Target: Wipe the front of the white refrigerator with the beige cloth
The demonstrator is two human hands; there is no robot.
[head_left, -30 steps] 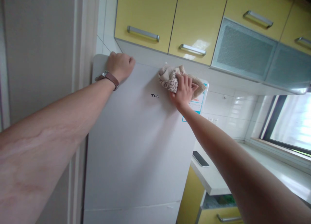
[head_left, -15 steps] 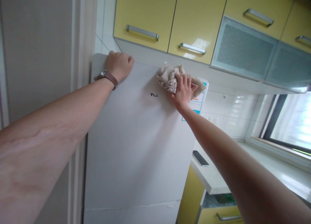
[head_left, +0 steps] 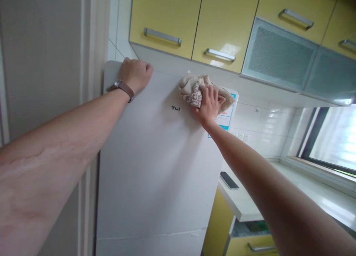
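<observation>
A white refrigerator with dark lettering on its door stands in front of me. My right hand presses a bunched beige and brown patterned cloth against the upper right of the door, its fingers curled into the fabric. Part of a blue and white label shows beside that wrist; the cloth and hand cover the rest. At the upper left, my left hand is closed at the door's top edge, with its fingertips hidden. A brown-strapped watch is on the left wrist.
Yellow wall cabinets with metal handles hang above the refrigerator. To the right, a phone lies on a white countertop near a window. A grey door and its frame stand close on the left.
Almost nothing differs. Both hands and the cloth keep their places on the refrigerator; the view has shifted very slightly.
</observation>
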